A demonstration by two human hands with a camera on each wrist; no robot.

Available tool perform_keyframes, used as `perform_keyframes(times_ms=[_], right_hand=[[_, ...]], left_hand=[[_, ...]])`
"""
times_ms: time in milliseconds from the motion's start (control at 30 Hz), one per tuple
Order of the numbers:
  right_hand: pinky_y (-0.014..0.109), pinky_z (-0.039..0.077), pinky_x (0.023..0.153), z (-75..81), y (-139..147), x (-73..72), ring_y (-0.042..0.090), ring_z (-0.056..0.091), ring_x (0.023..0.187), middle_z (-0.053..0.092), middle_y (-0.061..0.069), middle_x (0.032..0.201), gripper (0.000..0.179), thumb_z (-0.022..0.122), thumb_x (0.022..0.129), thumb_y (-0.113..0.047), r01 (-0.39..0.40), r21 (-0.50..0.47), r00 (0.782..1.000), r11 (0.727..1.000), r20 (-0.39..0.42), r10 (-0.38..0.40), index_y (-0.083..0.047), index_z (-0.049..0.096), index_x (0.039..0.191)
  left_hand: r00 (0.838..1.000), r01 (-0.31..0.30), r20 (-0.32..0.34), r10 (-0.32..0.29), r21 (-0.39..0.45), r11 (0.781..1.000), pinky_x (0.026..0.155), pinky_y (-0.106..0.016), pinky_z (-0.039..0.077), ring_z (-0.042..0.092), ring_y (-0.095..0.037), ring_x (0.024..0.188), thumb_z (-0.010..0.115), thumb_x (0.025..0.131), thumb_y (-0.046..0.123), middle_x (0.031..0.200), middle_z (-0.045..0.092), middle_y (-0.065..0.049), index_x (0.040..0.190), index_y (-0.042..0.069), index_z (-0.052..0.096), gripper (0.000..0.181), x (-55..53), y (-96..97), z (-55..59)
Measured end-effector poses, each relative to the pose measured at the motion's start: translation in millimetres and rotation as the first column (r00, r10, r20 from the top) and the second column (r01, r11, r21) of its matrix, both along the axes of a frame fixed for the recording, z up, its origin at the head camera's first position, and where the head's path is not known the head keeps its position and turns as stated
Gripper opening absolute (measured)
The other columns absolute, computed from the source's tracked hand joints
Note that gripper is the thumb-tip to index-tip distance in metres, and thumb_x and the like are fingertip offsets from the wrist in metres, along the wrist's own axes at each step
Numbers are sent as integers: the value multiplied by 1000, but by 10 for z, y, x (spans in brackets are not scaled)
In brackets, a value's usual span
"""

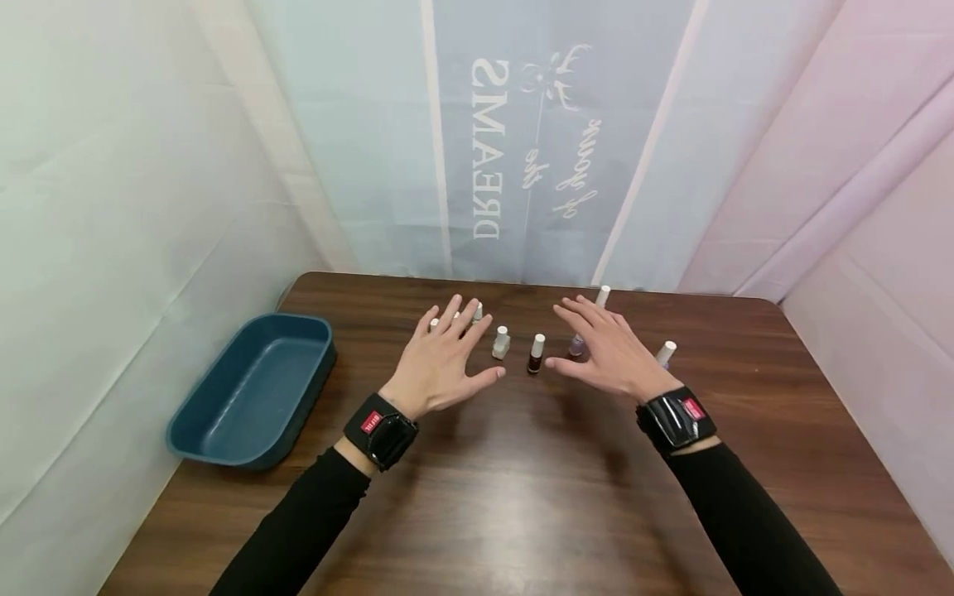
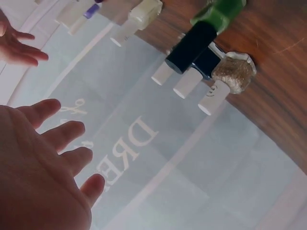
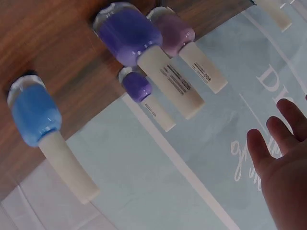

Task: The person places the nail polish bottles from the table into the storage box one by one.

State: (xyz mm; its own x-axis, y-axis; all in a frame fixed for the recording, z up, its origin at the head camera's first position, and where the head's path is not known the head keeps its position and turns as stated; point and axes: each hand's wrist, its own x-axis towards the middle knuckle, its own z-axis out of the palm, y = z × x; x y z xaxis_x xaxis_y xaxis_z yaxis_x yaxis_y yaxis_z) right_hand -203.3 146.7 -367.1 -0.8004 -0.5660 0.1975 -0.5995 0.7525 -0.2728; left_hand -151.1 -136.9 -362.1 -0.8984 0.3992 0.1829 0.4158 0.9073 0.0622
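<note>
Both hands hover palm down over the dark wooden table with fingers spread, holding nothing. Beneath and beyond the left hand [image 1: 440,360], nail polish bottles are partly hidden; the left wrist view shows a green bottle [image 2: 225,12] with a black cap, a gold glitter bottle [image 2: 234,72] and a dark blue one [image 2: 207,62]. Between the hands stand a whitish bottle [image 1: 501,343] and a dark bottle [image 1: 536,354], the latter by the right thumb. Around the right hand [image 1: 607,348] are a large purple bottle [image 3: 127,33], a small purple one [image 3: 137,86], a mauve one [image 3: 172,31] and a blue one [image 3: 34,112].
A deep teal plastic bin [image 1: 324,356] sits at the table's left edge. Pale printed curtains [image 1: 522,248] hang behind the table and along both sides. Bare wood [image 1: 514,513] stretches in front, between the forearms.
</note>
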Motion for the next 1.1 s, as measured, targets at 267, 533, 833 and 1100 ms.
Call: perform_keyframes(times_ms=[267, 533, 833, 1100], right_hand=[[54, 32, 105, -157, -19, 322, 31, 41, 133, 47, 10, 144, 67, 66, 88, -43, -34, -122, 996, 992, -86, 23, -10, 46, 143], [39, 44, 93, -207, -326, 577, 22, 53, 114, 59, 6, 121, 41, 67, 88, -18, -127, -263, 987, 956, -131, 95, -8, 58, 127], [35, 54, 81, -317, -1222, 574, 17, 60, 101, 60, 10, 121, 36, 62, 92, -17, -261, -371, 958, 891, 15, 287, -6, 57, 126], [38, 44, 102, -370, -2151, 472, 22, 52, 123, 50, 9, 136, 50, 55, 96, -31, -320, -163, 900, 933, 256, 354, -6, 47, 138]], left_hand=[[998, -11, -55, 15, 88, 996, 117, -47, 22, 26, -26, 147, 36, 94, 62, 155, 36, -10, 145, 15, 44, 70, 348, -143, -135], [975, -187, -57, 214, 301, 935, 109, -51, 32, 36, -32, 141, 54, 96, 36, 144, 48, -15, 132, 7, 55, 46, 781, -557, -173], [863, -369, -98, 496, 549, 750, 101, -58, 32, 43, -40, 133, 60, 93, 18, 133, 56, -23, 123, -3, 59, 37, 1208, -1170, -320], [657, -568, 1, 754, 658, 494, 103, -59, 29, 42, -42, 133, 54, 95, 17, 130, 57, -24, 120, -5, 60, 34, 1535, -1580, -472]])
